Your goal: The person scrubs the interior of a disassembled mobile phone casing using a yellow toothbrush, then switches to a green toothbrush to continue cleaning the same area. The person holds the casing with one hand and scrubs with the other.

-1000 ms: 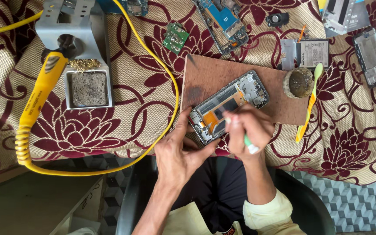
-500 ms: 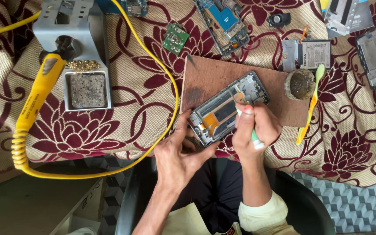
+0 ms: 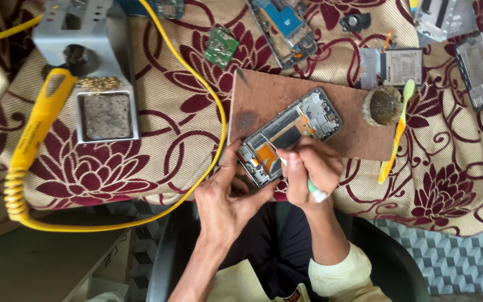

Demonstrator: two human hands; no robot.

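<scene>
Right hand (image 3: 308,168) pinches a thin tool (image 3: 313,189) with a green-and-white handle, its tip down inside the opened phone (image 3: 289,134); left hand (image 3: 227,196) pins the phone's near corner with thumb and fingers pressed together. Judged from this, short light strokes suit best — the frame lies half off the brown board (image 3: 269,100), close to the table's (image 3: 141,179) front edge. Farther off, the yellow cord (image 3: 219,140) crowds the left, a round pot (image 3: 383,106) and toothbrush (image 3: 395,134) the right — little free room.

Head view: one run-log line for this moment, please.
left hand: steadies opened phone | right hand: holds green-handled tool, tip on phone | base: brown board
</scene>
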